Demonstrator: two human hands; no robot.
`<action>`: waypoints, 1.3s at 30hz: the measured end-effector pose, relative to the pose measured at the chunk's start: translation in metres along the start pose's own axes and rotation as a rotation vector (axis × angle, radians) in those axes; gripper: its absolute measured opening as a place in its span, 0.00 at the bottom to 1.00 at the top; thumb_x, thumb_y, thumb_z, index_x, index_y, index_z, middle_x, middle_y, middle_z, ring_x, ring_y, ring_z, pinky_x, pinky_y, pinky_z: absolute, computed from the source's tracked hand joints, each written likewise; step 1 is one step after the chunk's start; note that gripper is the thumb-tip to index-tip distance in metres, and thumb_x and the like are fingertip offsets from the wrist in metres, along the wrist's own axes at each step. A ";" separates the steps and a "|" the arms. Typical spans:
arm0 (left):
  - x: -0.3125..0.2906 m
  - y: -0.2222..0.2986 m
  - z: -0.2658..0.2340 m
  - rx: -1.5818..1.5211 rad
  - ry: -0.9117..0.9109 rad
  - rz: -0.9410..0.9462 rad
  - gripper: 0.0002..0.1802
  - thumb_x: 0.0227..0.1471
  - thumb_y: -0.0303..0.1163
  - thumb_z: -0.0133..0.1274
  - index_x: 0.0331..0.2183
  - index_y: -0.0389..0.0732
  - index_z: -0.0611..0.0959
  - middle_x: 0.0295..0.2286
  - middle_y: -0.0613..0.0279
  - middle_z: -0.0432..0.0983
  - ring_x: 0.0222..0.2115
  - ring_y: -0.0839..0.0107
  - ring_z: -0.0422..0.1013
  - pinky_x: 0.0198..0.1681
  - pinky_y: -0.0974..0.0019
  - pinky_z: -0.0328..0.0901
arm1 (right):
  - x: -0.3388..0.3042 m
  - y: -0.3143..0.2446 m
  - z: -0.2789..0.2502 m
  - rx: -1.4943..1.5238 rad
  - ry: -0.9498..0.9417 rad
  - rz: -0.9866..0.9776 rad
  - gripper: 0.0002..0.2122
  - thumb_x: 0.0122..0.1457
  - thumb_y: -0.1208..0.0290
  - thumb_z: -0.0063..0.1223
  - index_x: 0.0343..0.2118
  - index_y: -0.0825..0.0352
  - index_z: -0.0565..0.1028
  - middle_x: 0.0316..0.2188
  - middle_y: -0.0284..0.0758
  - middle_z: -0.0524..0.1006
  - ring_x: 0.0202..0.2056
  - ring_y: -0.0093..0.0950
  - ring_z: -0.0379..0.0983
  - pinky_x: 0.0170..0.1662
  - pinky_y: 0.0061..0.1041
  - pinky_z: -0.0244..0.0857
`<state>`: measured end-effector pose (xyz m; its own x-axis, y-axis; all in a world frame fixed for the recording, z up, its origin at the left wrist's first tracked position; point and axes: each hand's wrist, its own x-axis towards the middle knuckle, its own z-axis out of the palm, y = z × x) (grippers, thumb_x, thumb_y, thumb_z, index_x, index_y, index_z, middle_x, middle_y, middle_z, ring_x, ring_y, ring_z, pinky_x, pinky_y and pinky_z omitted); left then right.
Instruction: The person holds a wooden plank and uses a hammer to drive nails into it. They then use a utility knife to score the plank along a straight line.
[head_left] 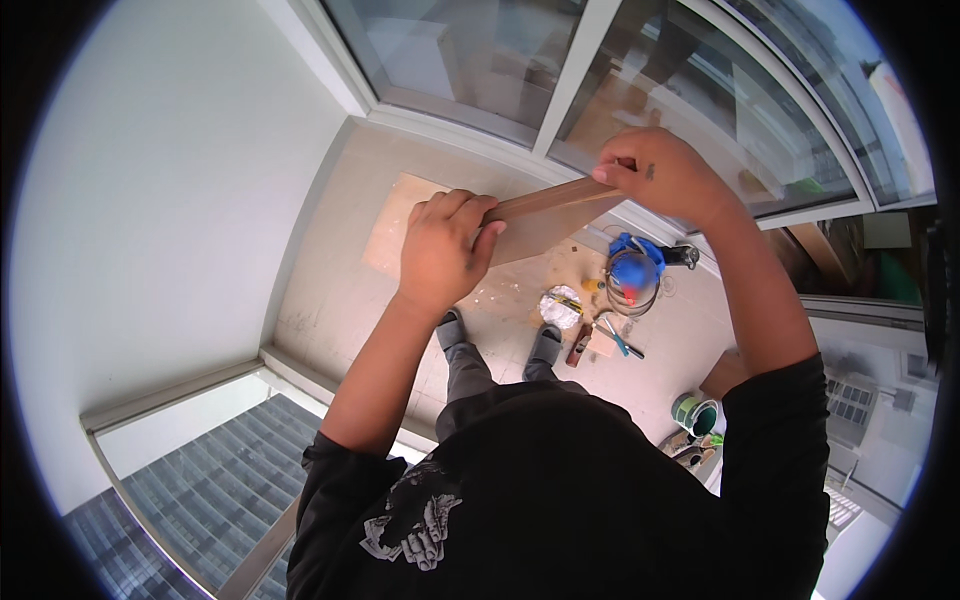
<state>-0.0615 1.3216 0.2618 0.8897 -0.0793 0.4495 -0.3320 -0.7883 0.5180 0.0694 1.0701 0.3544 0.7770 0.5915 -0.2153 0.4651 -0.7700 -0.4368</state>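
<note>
A flat brown wooden board [560,225] with a thin upper edge is held up in front of me, above the floor. My left hand [445,245] is closed on its left end, fingers over the top edge and thumb on the near side. At the far right end, my right hand [660,178] is closed on the top edge, with thumb and fingers pinching it. The board's lower part hides some of the floor behind it.
Below lie a plywood sheet [395,220], a white round bundle [561,308], a blue power tool or container with a coiled cable [633,268], a wooden hand plane [579,346] and blue-handled tools [618,338]. A green bucket [694,412] stands right. Glass panels [690,100] rise ahead.
</note>
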 end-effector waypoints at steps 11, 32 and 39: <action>0.002 0.004 0.001 0.006 -0.005 0.028 0.11 0.47 0.29 0.61 0.36 0.39 0.83 0.32 0.58 0.78 0.34 0.57 0.73 0.40 0.58 0.65 | -0.011 0.063 0.011 0.546 0.032 0.139 0.03 0.54 0.76 0.57 0.31 0.68 0.77 0.23 0.29 0.74 0.25 0.20 0.70 0.31 0.22 0.65; 0.001 0.002 0.004 0.057 -0.021 0.032 0.12 0.48 0.32 0.61 0.37 0.41 0.82 0.32 0.61 0.77 0.33 0.60 0.72 0.39 0.59 0.63 | -0.006 0.077 0.028 0.623 0.067 0.179 0.02 0.55 0.77 0.58 0.30 0.68 0.77 0.23 0.28 0.74 0.24 0.17 0.69 0.29 0.19 0.64; 0.001 0.004 0.004 0.064 -0.020 0.026 0.12 0.48 0.31 0.62 0.37 0.40 0.82 0.31 0.60 0.78 0.32 0.59 0.73 0.40 0.59 0.63 | -0.006 0.075 0.025 0.644 0.027 0.217 0.01 0.56 0.78 0.58 0.30 0.67 0.77 0.25 0.28 0.75 0.26 0.18 0.71 0.30 0.19 0.65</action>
<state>-0.0606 1.3161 0.2616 0.8874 -0.1124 0.4471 -0.3352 -0.8232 0.4583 0.0889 1.0153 0.3009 0.8385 0.4272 -0.3383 -0.0410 -0.5697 -0.8209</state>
